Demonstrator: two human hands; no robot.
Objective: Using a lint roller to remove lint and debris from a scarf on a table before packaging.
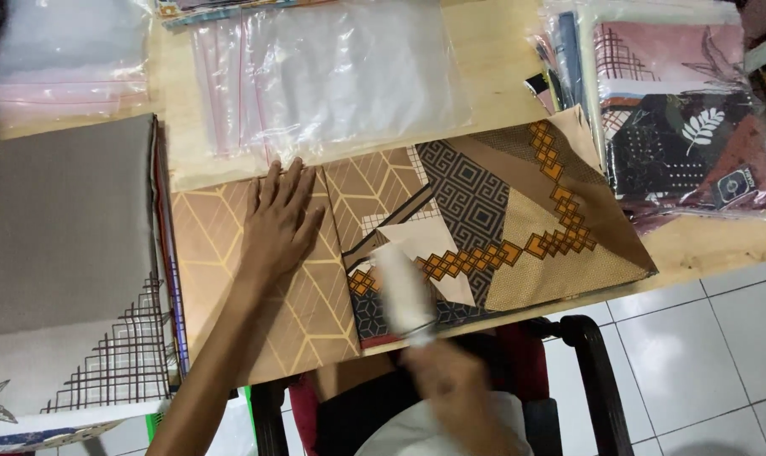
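Folded patterned cloth under two hands

Left hand [280,221] lies flat, fingers spread, pressing brown folded cloth [450,228] on the table [501,59]. Right hand [450,388] blurred at near edge, grip closed on a whitish object [402,291], kind unclear. Clear zip bags [332,76] lie beyond

head cam | looks steeply down, near | wooden table [492,59] edge, tiled floor [703,355] | lower centre blurred, perhaps motion
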